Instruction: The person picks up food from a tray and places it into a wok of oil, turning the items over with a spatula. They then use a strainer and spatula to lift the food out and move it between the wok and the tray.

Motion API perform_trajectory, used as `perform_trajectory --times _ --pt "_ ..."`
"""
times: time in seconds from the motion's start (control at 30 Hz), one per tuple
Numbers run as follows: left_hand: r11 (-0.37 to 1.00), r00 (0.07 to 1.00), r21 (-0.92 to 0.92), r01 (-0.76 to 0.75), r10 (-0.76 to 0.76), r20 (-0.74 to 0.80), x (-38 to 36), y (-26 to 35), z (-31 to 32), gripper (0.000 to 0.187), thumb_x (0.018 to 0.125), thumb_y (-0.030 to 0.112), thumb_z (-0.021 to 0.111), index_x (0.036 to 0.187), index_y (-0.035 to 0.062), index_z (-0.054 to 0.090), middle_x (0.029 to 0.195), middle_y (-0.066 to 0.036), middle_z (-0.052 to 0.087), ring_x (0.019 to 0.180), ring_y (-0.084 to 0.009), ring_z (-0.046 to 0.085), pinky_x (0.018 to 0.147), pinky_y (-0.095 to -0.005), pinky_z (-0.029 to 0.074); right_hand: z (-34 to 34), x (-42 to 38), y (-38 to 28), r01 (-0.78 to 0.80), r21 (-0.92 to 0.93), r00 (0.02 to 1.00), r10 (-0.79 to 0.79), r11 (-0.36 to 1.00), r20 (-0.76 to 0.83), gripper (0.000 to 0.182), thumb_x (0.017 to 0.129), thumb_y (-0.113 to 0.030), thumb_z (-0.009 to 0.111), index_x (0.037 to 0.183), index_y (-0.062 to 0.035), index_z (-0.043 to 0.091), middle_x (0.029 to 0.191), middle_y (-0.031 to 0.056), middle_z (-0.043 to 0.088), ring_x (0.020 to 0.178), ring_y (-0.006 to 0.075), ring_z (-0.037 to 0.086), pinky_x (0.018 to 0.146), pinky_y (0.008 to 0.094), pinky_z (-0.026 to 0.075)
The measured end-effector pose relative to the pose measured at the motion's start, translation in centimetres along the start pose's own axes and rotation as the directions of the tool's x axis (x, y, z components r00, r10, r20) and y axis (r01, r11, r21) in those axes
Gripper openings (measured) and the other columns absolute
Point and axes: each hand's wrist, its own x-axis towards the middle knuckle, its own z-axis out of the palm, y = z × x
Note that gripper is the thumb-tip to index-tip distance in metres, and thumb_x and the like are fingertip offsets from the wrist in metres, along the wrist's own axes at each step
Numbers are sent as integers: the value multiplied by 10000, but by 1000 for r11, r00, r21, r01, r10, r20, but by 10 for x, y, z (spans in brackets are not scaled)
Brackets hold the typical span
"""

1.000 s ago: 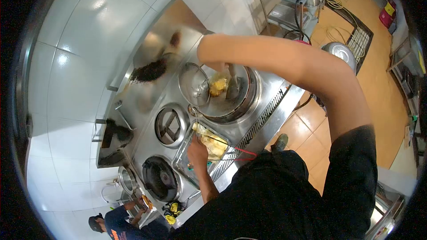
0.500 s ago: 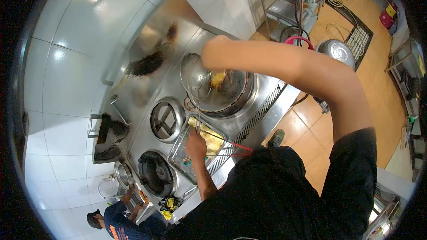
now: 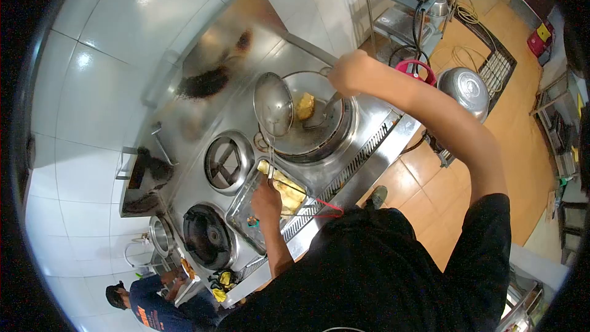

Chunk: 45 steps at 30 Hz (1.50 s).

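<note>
My left hand (image 3: 266, 200) is closed around the long handle of a round metal strainer (image 3: 273, 104), which is tilted up over the left rim of a wok (image 3: 344, 129). My right hand (image 3: 351, 72) is closed on the handle of what looks like a metal ladle (image 3: 332, 102), its head down inside the wok. A golden-brown piece of food (image 3: 305, 106) sits in the wok between strainer and ladle. Beneath my left hand is a rectangular tray (image 3: 238, 220) with pale yellow pieces of food (image 3: 290, 195).
Left of the tray are an uncovered burner ring (image 3: 228, 163) and a black burner (image 3: 209, 237). A co-worker (image 3: 144, 301) stands at the far lower left. Red-handled tongs (image 3: 329, 206) cross the tray's right side. A large metal pot (image 3: 464, 89) and a pink basin (image 3: 418, 67) stand right.
My right hand has moved right and up, away from the strainer, uncovering the wok's interior and the ladle. My left hand and the strainer stay nearly in place.
</note>
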Motion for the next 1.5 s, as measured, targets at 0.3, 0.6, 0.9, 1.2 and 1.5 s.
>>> perform_trajectory --times 0.3,0.6,0.9,1.2,1.5 --pt "999 994 -24 -45 43 -98 1 -7 1 298 938 258 477 1135 74 606 872 -245 662 815 -437 636 700 -537 492 -45 6 -13 -17 -140 998 26 990 59 221 772 -229 679 955 -113 728 942 67 712 901 257 678 710 389 534" --pt "999 995 -26 31 -33 -90 -5 -13 -13 274 940 225 467 1110 48 588 880 -263 654 817 -448 630 704 -543 490 -44 28 -24 21 -125 999 -25 992 -23 254 775 -298 705 948 -113 733 917 63 714 887 251 681 720 377 535" --pt "995 991 -67 72 -79 -108 -10 -3 -12 257 940 252 476 1037 46 594 886 -270 649 828 -446 628 712 -550 484 -43 17 8 -92 -37 996 91 995 -21 346 774 -236 656 1097 -115 692 1039 71 703 935 269 680 744 441 540" --pt "996 980 -69 -53 38 -196 12 -6 6 258 950 272 458 1027 77 607 783 -235 657 753 -455 628 676 -555 480 -18 -16 18 -142 16 990 141 990 23 337 762 -227 656 1078 -119 696 981 108 709 909 287 681 730 439 535" --pt "1000 999 1 12 -12 -43 28 0 -1 213 962 261 442 1062 118 565 835 -225 663 822 -430 633 699 -538 478 -1 11 -13 -42 -71 998 45 997 36 304 772 -242 664 1054 -142 716 1044 69 708 957 266 674 771 477 524"
